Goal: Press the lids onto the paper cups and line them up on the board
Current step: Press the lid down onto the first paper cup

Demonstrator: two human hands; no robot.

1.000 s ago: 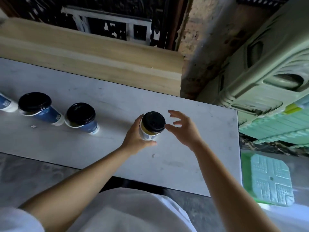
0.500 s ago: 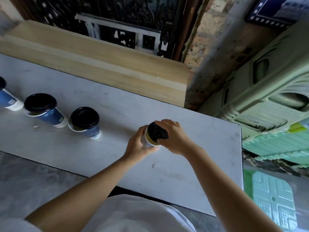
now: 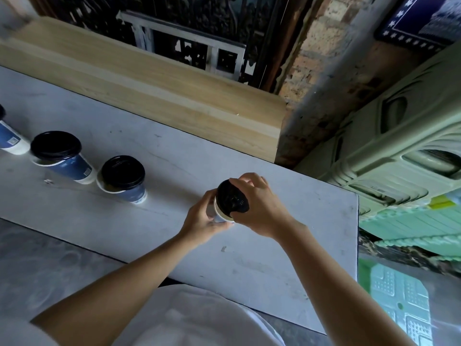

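Head view: near the middle of the grey surface (image 3: pixel 287 258), the left hand (image 3: pixel 202 224) curls closed around a paper cup's (image 3: pixel 219 214) wall while the right hand (image 3: pixel 259 208) clamps over its black lid (image 3: pixel 230 199) from 3 o'clock; contents hidden. At 9 o'clock stand two lidded blue cups (image 3: pixel 124 179) (image 3: pixel 62 157), then a third (image 3: pixel 8 137) cut by the frame edge. Bare surface lies open between the held cup and the row, and toward the right edge at 3 o'clock. A wooden plank (image 3: pixel 149 88) borders the far side.
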